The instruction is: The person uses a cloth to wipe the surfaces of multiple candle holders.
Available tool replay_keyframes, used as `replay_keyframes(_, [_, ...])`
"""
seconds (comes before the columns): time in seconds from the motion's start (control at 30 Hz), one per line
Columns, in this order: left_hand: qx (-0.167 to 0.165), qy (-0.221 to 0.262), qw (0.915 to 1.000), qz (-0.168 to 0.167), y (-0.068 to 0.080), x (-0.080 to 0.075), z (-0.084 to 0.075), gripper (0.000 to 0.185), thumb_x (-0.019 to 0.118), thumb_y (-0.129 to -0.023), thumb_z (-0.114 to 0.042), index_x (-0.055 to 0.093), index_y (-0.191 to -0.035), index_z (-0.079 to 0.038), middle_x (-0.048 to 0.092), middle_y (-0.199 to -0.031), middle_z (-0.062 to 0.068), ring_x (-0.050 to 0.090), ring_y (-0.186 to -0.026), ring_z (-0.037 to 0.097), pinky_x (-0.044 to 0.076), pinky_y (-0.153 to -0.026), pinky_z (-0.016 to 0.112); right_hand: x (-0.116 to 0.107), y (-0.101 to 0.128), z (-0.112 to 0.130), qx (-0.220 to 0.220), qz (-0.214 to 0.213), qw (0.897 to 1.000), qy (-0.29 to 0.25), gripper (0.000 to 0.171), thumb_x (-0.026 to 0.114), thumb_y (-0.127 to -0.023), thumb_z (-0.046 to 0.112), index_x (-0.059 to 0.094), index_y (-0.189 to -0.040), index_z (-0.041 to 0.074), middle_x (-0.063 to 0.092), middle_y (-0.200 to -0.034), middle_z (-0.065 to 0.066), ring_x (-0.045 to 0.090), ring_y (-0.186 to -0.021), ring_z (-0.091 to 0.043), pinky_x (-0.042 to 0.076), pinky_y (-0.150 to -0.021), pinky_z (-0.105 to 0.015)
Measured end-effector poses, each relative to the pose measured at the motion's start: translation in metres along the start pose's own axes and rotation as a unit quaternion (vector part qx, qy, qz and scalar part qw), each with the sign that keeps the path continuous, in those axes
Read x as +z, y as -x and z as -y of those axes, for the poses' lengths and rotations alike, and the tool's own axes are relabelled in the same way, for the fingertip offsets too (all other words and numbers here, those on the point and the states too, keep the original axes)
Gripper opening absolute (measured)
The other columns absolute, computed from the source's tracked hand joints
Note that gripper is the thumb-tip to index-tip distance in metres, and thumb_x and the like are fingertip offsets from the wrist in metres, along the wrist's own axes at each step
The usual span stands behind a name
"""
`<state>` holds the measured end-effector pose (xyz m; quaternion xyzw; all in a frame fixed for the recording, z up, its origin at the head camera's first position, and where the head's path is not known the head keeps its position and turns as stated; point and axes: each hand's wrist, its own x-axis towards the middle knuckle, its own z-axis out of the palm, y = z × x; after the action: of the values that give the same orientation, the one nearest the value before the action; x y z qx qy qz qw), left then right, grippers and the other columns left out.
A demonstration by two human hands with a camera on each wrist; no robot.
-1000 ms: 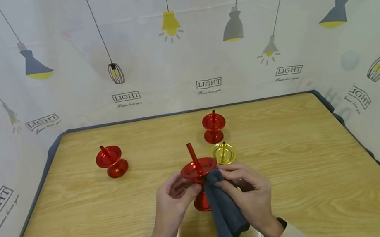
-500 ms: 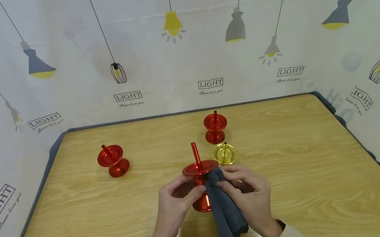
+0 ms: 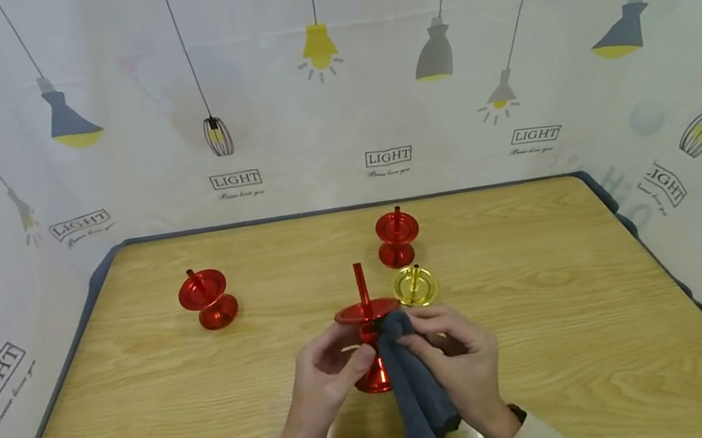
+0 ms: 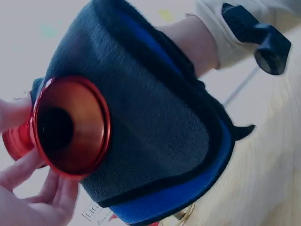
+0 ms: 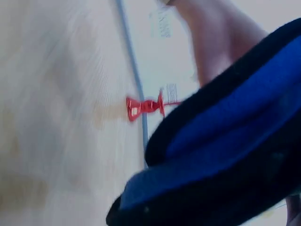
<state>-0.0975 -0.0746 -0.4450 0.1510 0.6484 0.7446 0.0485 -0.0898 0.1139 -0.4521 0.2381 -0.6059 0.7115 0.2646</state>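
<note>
White wall covering (image 3: 280, 130) with printed hanging lamps stands behind the wooden tabletop (image 3: 149, 431) and along its sides. "LIGHT" can be read on it several times; the script line below is too small to read surely.

In the head view, at the near middle, the left hand (image 3: 323, 385) has its grip round the stem of a red candle holder (image 3: 365, 313), raised above the tabletop. The right hand (image 3: 468, 358) pinches a grey-blue cloth (image 3: 417, 398) against its right side. Compared with one second ago, the spike leans less to the left; the hands are almost in the same place. Farther stand a left red holder (image 3: 204, 292), a far red holder (image 3: 396, 234) and a golden holder (image 3: 409, 294).

From the left wrist, the hollow base is visible, also the cloth's bright blue side.

From the right wrist, cloth folds hide the fingertips.
</note>
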Motion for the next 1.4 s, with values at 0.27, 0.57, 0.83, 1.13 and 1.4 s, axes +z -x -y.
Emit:
replay_keyframes(0.27, [-0.046, 0.035, 0.9981, -0.022, 0.001, 0.000, -0.004, 0.047, 0.076, -0.092, -0.013, 0.061, -0.134, 0.002, 0.071, -0.121, 0.008, 0.069, -0.106, 0.013, 0.055, -0.093, 0.026, 0.001, -0.002, 0.005, -0.069, 0.021, 0.997, 0.005, 0.027, 0.074, -0.081, -0.017, 0.073, -0.108, -0.011, 0.073, -0.115, -0.014, 0.072, -0.106, -0.020, 0.060, -0.084, -0.028])
replay_keyframes(0.57, [-0.043, 0.069, 0.9963, 0.028, 0.004, -0.002, -0.001, 0.041, 0.064, -0.101, -0.015, 0.059, -0.135, 0.007, 0.072, -0.120, -0.004, 0.065, -0.110, 0.012, 0.053, -0.095, 0.028, -0.002, 0.001, 0.006, 0.121, -0.041, 0.991, -0.035, 0.032, 0.074, -0.082, -0.014, 0.078, -0.100, 0.012, 0.077, -0.109, 0.002, 0.071, -0.106, -0.014, 0.058, -0.089, -0.029])
replay_keyframes(0.83, [0.000, -0.027, 0.9979, -0.058, 0.007, 0.010, -0.008, 0.031, 0.069, -0.095, -0.005, 0.065, -0.125, 0.002, 0.071, -0.114, 0.016, 0.069, -0.102, 0.015, 0.056, -0.091, 0.027, -0.001, -0.002, 0.010, 0.007, -0.006, 1.000, 0.019, 0.029, 0.073, -0.078, -0.022, 0.073, -0.105, -0.009, 0.074, -0.113, -0.009, 0.073, -0.103, -0.018, 0.060, -0.083, -0.030])
replay_keyframes(1.13, [-0.031, 0.003, 0.9983, -0.049, 0.012, 0.009, -0.005, 0.034, 0.073, -0.094, -0.013, 0.068, -0.125, -0.001, 0.074, -0.110, 0.003, 0.069, -0.100, 0.015, 0.057, -0.089, 0.028, 0.001, 0.002, 0.013, 0.021, 0.009, 1.000, 0.001, 0.029, 0.073, -0.080, -0.020, 0.073, -0.106, -0.009, 0.074, -0.114, -0.005, 0.072, -0.104, -0.016, 0.060, -0.085, -0.031])
replay_keyframes(1.4, [-0.048, 0.014, 0.9978, -0.043, 0.012, 0.006, -0.006, 0.037, 0.071, -0.096, -0.015, 0.065, -0.127, 0.005, 0.073, -0.111, 0.005, 0.067, -0.100, 0.015, 0.054, -0.088, 0.026, 0.000, 0.002, 0.007, 0.180, -0.045, 0.982, -0.040, 0.029, 0.072, -0.083, -0.015, 0.078, -0.097, 0.010, 0.077, -0.105, 0.000, 0.073, -0.099, -0.015, 0.059, -0.084, -0.027])
